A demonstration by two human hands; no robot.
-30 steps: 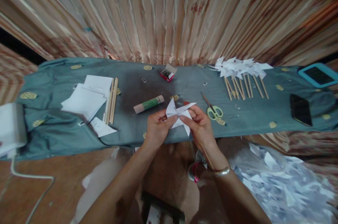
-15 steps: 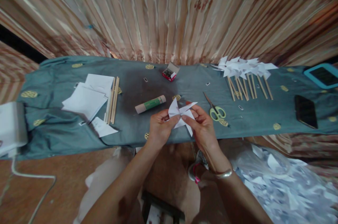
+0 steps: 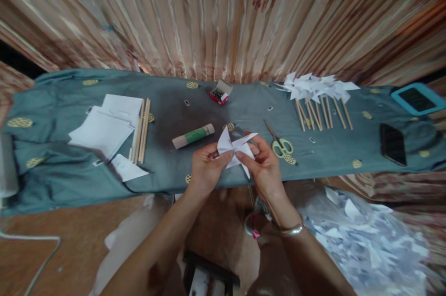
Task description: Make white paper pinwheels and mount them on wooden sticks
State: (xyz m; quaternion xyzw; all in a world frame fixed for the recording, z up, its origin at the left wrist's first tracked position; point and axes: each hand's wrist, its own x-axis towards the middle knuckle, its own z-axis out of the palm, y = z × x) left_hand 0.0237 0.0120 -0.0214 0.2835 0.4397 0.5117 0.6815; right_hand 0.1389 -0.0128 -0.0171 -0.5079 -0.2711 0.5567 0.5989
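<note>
Between my two hands is a white paper pinwheel (image 3: 245,149) with folded, pointed blades, held above the front edge of the table. My left hand (image 3: 208,166) grips its left side, thumb near the centre. From the right, my right hand (image 3: 265,162) pinches it with the thumb on top and fingers behind. The underside of the pinwheel is hidden. Just beyond my left hand lies a tube with a green label (image 3: 193,136). Scissors with green handles (image 3: 281,145) rest to the right of my right hand.
White paper sheets (image 3: 101,131) and wooden sticks (image 3: 143,133) lie at left. A small open red box (image 3: 219,95) sits at the back. Finished pinwheels on sticks (image 3: 317,88), a phone (image 3: 393,144) and a blue-framed device (image 3: 418,99) are at right. A bag of white paper pieces (image 3: 369,235) stands below.
The whole view has shifted slightly, so the table's things appear further left. Both hands keep hold of the pinwheel, with little change in grip.
</note>
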